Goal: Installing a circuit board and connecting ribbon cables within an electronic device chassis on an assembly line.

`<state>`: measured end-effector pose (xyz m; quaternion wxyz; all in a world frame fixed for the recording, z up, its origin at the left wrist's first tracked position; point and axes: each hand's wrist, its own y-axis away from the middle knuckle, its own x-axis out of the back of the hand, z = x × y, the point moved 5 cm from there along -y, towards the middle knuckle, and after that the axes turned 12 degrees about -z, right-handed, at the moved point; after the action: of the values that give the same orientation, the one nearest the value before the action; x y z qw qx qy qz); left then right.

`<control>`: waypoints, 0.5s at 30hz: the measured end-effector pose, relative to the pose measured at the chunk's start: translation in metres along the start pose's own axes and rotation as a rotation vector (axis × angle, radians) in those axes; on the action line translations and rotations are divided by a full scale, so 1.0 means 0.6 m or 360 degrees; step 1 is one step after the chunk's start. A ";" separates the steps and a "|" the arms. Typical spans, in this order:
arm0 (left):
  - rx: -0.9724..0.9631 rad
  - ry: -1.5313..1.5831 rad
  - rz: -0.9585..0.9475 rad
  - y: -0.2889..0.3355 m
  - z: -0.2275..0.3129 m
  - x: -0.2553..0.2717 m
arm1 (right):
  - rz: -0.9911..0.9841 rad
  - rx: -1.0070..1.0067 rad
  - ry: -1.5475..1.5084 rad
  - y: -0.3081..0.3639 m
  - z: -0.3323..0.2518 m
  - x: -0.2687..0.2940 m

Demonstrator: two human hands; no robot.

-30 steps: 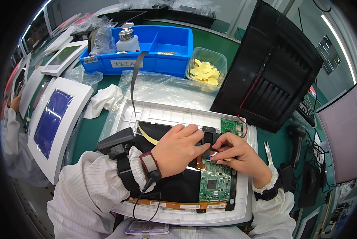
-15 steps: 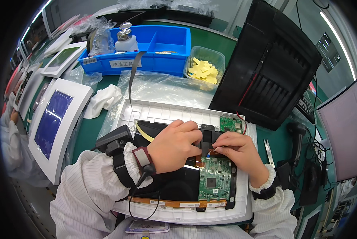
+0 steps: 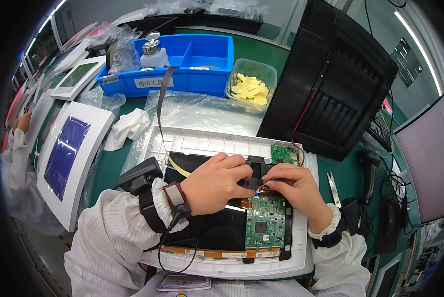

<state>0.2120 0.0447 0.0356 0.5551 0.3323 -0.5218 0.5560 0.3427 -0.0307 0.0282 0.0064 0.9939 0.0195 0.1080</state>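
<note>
A green circuit board (image 3: 267, 225) is mounted on the back of a black display panel (image 3: 212, 230), which lies in a white plastic frame (image 3: 222, 267). At the board's upper edge, a small blue-and-white connector (image 3: 256, 194) joins a thin wire cable (image 3: 262, 187). My left hand (image 3: 217, 184) is closed, its fingertips pressed beside that connector; whatever lies between them is hidden. Opposite it, my right hand (image 3: 297, 190) pinches the cable between thumb and forefinger. A smaller green board (image 3: 284, 155) with red and black wires sits at the frame's upper right.
A blue divided bin (image 3: 192, 81) holds a pump bottle (image 3: 153, 55). Beside it stands a clear tub (image 3: 251, 84) of yellow pieces. A black housing (image 3: 331, 81) leans at right, near scissors (image 3: 334, 189) and a scanner (image 3: 366, 173). White-framed panels (image 3: 71, 156) and a white cloth (image 3: 128, 129) lie left.
My left fingertips have come closer to the blue connector, and my right fingers have shifted slightly left with the cable. The whole view has moved a little.
</note>
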 end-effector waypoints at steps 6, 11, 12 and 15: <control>0.0156 -0.0091 -0.0056 -0.001 -0.003 0.000 | 0.0041 -0.0045 -0.0012 0.003 -0.005 0.000; 0.0371 0.0141 0.0252 0.003 -0.023 0.019 | 0.0131 -0.0131 -0.0135 0.005 -0.004 -0.004; 0.0344 0.0377 0.0370 0.000 -0.028 0.024 | 0.0143 -0.0089 -0.0057 0.003 -0.006 -0.004; 0.0516 0.0948 0.0085 -0.019 -0.020 0.020 | 0.0127 0.0039 0.0172 0.000 -0.010 -0.001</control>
<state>0.2233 0.0575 0.0467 0.6084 0.2254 -0.2500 0.7187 0.3409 -0.0309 0.0337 -0.0112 0.9866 -0.0184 0.1614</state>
